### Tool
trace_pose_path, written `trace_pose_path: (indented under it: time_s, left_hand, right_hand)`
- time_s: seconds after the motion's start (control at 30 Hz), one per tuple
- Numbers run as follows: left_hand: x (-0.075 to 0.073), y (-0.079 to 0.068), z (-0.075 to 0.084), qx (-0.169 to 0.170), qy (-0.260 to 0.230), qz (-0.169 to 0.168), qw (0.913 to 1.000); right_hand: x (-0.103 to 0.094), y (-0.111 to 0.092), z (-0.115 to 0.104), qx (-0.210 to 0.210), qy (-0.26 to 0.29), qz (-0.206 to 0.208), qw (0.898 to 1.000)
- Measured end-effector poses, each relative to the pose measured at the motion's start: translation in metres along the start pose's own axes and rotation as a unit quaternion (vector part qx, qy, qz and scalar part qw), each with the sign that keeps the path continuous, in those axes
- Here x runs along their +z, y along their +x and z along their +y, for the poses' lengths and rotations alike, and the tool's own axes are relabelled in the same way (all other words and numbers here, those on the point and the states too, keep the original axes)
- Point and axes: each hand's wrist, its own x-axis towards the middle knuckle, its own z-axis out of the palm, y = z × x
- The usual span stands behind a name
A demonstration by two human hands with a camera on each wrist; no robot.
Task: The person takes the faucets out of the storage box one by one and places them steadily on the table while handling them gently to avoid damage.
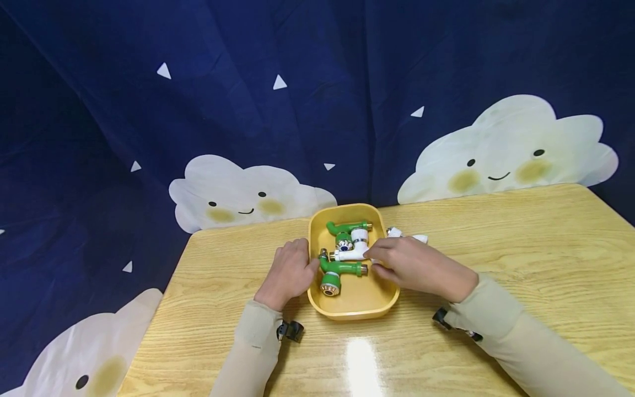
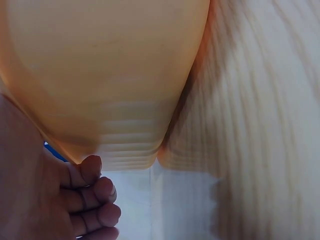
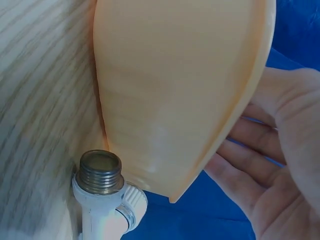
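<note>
A yellow plastic basin [image 1: 353,316] holds several taps. My left hand [image 1: 290,271] grips its left rim, thumb over the edge and curled fingers along the outer wall, as the left wrist view shows. My right hand [image 1: 414,266] reaches over the right rim, its thumb and index finger pinching the end of a white tap [image 1: 351,255]. In the right wrist view the basin wall hides those fingertips. Below the white tap lies a green tap [image 1: 342,268] with a round handle, close to my left thumb. Another green tap [image 1: 349,226] lies at the far end.
Outside the basin, to its right, another white tap [image 1: 420,238] lies on the wooden table [image 1: 521,264], partly behind my right hand; its threaded end [image 3: 100,167] shows in the right wrist view. A dark blue cloth [image 1: 347,110] with printed clouds hangs behind the table.
</note>
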Motion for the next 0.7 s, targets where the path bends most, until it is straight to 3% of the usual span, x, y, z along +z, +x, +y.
trace_pose_path:
  time_s: [0.7]
  left_hand:
    - [0.000, 0.001, 0.000, 0.003, 0.002, 0.003, 1.0000]
  right_hand:
    - [0.014, 0.003, -0.011, -0.033, 0.008, 0.018, 0.999]
